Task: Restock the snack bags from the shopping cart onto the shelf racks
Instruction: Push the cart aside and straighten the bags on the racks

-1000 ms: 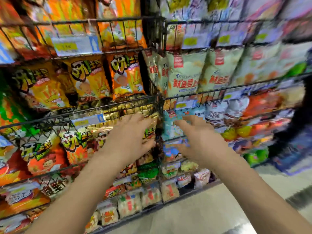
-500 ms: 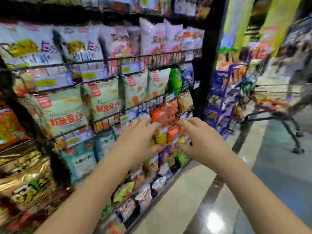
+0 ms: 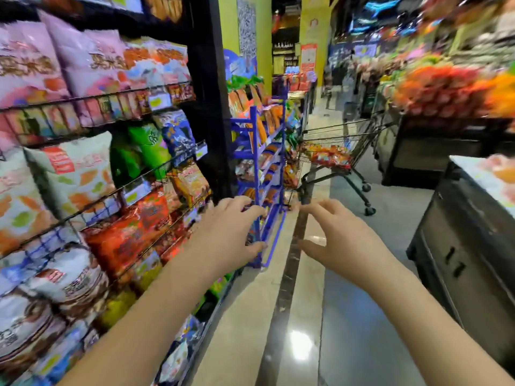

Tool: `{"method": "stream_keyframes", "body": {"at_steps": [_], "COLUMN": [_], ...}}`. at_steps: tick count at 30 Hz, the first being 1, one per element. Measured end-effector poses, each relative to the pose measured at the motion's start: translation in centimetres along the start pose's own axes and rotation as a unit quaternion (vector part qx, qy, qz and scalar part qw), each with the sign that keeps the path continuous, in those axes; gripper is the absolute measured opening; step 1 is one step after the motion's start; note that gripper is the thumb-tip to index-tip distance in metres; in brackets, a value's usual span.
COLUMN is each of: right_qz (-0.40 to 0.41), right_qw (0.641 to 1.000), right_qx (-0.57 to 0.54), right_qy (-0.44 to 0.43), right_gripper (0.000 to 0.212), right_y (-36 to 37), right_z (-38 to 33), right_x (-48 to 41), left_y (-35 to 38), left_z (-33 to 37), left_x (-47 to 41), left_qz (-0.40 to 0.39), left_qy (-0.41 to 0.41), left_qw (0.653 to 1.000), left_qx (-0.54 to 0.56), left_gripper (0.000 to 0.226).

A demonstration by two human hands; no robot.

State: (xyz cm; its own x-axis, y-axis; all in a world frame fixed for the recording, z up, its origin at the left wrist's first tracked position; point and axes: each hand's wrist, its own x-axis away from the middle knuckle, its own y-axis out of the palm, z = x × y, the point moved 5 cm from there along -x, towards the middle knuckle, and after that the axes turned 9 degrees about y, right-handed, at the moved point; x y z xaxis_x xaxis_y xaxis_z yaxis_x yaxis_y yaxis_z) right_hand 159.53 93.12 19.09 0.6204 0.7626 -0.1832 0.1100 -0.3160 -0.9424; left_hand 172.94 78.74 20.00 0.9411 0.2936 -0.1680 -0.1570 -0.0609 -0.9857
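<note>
Both my hands are raised in front of me over the aisle, holding nothing. My left hand [image 3: 228, 232] hovers with loosely spread fingers beside the black wire shelf racks [image 3: 156, 174], which are full of snack bags. My right hand [image 3: 337, 240] is held out with relaxed fingers above the floor. The shopping cart [image 3: 348, 151] stands farther down the aisle, with several red and orange snack bags [image 3: 328, 157] lying in its basket. A blue wire rack [image 3: 262, 168] of snacks stands between me and the cart.
A dark counter cabinet [image 3: 468, 246] stands at the right. Beyond the cart, a black display [image 3: 434, 151] carries orange goods. The glossy floor [image 3: 320, 316] runs down the aisle toward the cart. A black shelf post [image 3: 206, 107] ends the racks.
My view has swung right from the shelf racks to the aisle, bringing the cart into sight. Both hands stay empty and have drawn away from the shelf.
</note>
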Motion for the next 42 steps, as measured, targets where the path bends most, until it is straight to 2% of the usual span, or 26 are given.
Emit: {"method": "stream_keyframes", "body": {"at_steps": [11, 21, 30, 35, 42], "right_qz": [0.046, 0.067, 0.041, 0.043, 0.001], "right_qw": [0.991, 0.982, 0.984, 0.987, 0.989], "right_qx": [0.014, 0.004, -0.006, -0.010, 0.003], "right_qy": [0.126, 0.179, 0.175, 0.155, 0.149], "right_gripper": [0.062, 0.060, 0.067, 0.067, 0.067], "right_y": [1.4, -0.2, 3.3, 3.3, 3.2], "right_z": [10.0, 17.5, 28.9, 35.4, 43.7], "right_x": [-21.7, -39.6, -56.6, -66.1, -79.5], "left_y": [5.9, 7.5, 13.1, 15.2, 17.6], "left_z": [-6.5, -10.3, -10.5, -10.1, -11.6], "left_x": [-27.7, -49.3, -68.0, -78.5, -93.3], "left_qz": [0.007, 0.013, 0.000, -0.009, -0.024], "left_qy": [0.116, 0.171, 0.155, 0.132, 0.100], "left_qw": [0.992, 0.983, 0.986, 0.990, 0.993], "left_qx": [0.040, 0.069, 0.056, 0.051, 0.055], "left_gripper": [0.066, 0.068, 0.066, 0.065, 0.066]}}
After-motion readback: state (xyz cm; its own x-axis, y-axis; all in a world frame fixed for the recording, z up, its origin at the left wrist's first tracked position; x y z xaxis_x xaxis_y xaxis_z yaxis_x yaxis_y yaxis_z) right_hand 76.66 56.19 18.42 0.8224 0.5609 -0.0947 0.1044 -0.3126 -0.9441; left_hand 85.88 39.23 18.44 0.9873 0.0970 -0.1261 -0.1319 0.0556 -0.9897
